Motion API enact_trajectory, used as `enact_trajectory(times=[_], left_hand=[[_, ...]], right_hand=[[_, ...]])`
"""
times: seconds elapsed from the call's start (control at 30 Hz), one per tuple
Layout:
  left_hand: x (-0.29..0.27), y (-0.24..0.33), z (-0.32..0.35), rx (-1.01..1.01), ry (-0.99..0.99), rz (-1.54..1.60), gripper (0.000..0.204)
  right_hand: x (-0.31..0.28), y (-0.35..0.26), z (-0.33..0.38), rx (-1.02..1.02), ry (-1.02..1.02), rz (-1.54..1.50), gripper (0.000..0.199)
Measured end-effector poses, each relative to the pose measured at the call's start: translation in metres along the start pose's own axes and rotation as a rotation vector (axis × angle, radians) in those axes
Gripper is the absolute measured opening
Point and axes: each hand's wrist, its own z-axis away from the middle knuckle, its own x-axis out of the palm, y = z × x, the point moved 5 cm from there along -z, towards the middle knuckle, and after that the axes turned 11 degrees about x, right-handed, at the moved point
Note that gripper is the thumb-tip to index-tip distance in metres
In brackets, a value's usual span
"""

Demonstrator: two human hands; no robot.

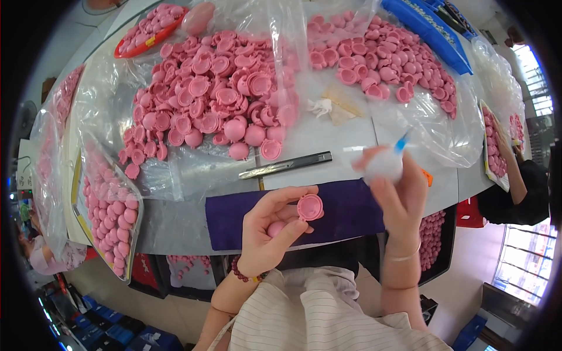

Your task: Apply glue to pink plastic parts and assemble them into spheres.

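Between the fingertips and thumb of my left hand [266, 228] is a pink half-shell [311, 207], its hollow side facing up. A second pink piece [276, 228], rounded, sits in the same palm. To the right, my right hand [398, 187] is wrapped round a small white squeeze bottle [384, 166] with a blue tip [401, 142], partly smeared by motion. The tip points up and to the right, away from the half-shell. Beneath the left hand lies a dark purple cloth [228, 219] along the table's near edge.
A large heap of pink half-shells [211, 88] covers the far left, with another heap [386, 58] at far right. A box cutter [287, 165] lies beyond the cloth. A tray of pink balls [111, 228] stands left, a blue tray [430, 32] far right. Another person's arm [513, 158] shows at right.
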Motion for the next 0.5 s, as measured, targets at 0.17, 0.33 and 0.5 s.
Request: enact_trajectory(times=[0.17,0.33,0.5], left_hand=[[-0.002,-0.005,-0.002,-0.062,0.061,0.023,0.037],[0.0,-0.002,-0.003,0.067,0.008,-0.011,0.039],[0.002,0.0,-0.004,0.219,-0.017,-0.142,0.041]], right_hand=[[0.018,0.031,0.032,-0.048,-0.022,-0.446,0.048],[0.013,0.05,0.024,0.031,0.03,-0.728,0.039],[0.013,0.053,0.024,0.054,-0.051,-0.944,0.035]])
